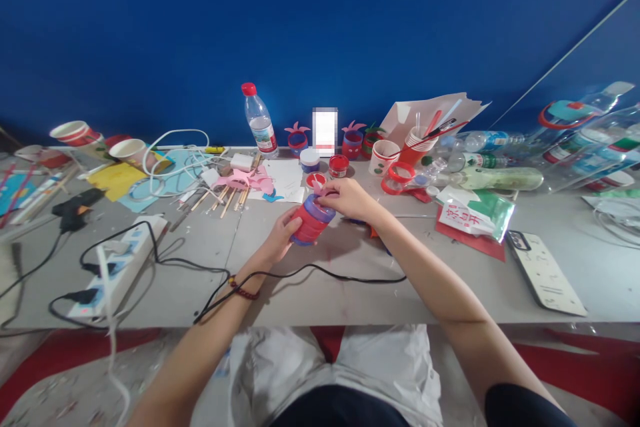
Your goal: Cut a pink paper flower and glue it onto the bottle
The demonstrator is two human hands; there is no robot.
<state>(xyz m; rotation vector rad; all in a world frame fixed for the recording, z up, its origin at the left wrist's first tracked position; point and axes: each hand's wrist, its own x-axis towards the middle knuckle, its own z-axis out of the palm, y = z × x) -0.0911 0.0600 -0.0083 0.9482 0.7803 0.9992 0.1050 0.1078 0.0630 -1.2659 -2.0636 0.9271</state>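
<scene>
A red cup-like piece with blue-purple rims [311,221] is tilted above the grey table, held from its lower left side by my left hand [283,235]. At its upper rim, the fingers of my right hand [345,198] are pinched together near a small pink piece [319,188]; whether they grip that piece or the rim is too small to tell. Just beyond stand an open red paint jar [316,179], another red jar [339,165] and a white-lidded blue jar [310,160].
A black cable [320,269] crosses the table [300,300] near my wrists. Left are a power strip [120,267], sticks and pink cutouts [245,180]. A tall bottle [260,123] stands behind. Right are paper cups [385,157], plastic bottles [500,179] and a phone [546,273].
</scene>
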